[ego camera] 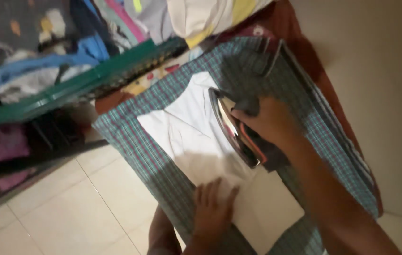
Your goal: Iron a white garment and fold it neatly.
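My right hand (269,120) is closed around the handle of the iron (236,130), knuckles up, the wrist bent a little and my forearm running in from the lower right. The iron sits with its shiny soleplate tipped toward the left, so I see the metal edge; I think the plate rests on the white cloth (191,127), but the blur makes it hard to say how flat it lies. It is a heavy, rigid thing with a hot, slick plate, so the handle on top is the only sound place to hold it, and my fingers wrap that handle fully.

My left hand (213,210) lies open, palm down, fingers spread and pointing away from me, pressing the near end of the white cloth. That cloth is thin, soft and light, apt to creep and wrinkle under the iron, so a flat palm pins it better than a pinch would. My left forearm comes up from the bottom edge of the view.

The white cloth is spread on a checked green and purple cover (163,165) that drapes the desk, with a rust-red cloth (319,61) showing under it along the far side. Beyond, at upper left, a green basket (68,89) holds a heap of mixed clothes (45,42). Pale floor tiles (83,208) show at lower left.
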